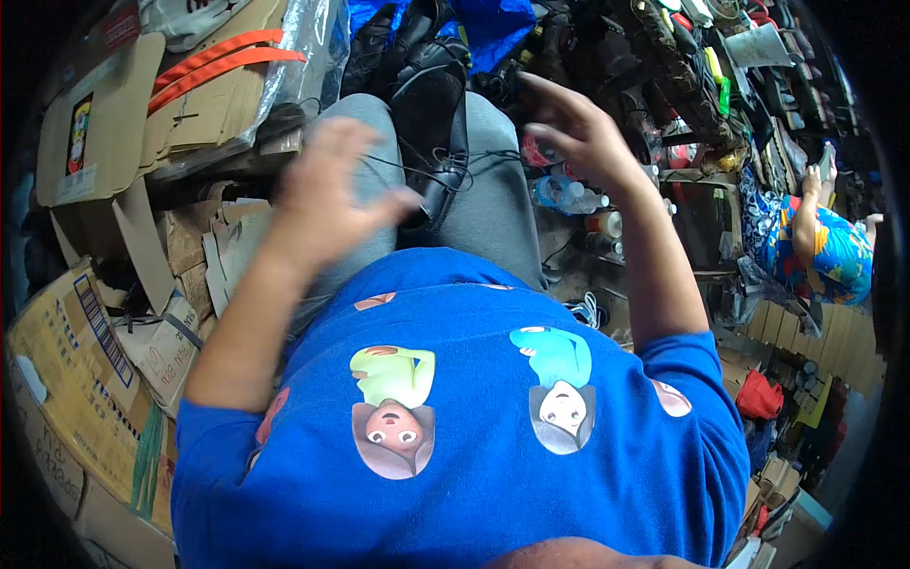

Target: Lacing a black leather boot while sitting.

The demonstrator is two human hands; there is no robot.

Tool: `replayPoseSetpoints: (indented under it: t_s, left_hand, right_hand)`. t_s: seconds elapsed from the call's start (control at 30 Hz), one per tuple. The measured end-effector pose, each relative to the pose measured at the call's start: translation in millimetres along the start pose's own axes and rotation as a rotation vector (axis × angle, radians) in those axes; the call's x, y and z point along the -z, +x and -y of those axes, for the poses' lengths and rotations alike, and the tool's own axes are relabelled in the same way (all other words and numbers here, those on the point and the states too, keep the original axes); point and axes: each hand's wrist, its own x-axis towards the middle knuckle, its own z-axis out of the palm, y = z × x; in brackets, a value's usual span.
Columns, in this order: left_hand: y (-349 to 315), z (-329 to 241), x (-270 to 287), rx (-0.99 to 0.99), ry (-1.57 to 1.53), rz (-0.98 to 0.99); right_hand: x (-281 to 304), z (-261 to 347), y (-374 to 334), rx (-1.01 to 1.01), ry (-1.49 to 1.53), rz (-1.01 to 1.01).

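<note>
Centrally, black shoe lay on lap, long axis running away from body; just right of nearer left hand, blurred, thumb spread, grip on lace unclear; right hand wide, beyond shoe's other side.

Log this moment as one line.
left hand: blurred, grip unclear; right hand: open, empty; black shoe: on lap; laces: spread sideways

The shoe lies between the thighs, boxes left.
</note>
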Motion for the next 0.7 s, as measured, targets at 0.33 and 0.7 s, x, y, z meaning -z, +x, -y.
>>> replayPoseSetpoints:
  t_s: [0.33,0.7]
  left_hand:
    - [-4.4,-9.8,-47.0,-0.065,-0.293,0.41]
    - [57.9,18.1,-28.8,-0.076,-0.376,0.139]
  right_hand:
    - [-37.4,30.5,12.1,0.041,-0.334,0.052]
    - [-46.1,36.8,-2.1,0.182,-0.172,-0.222]
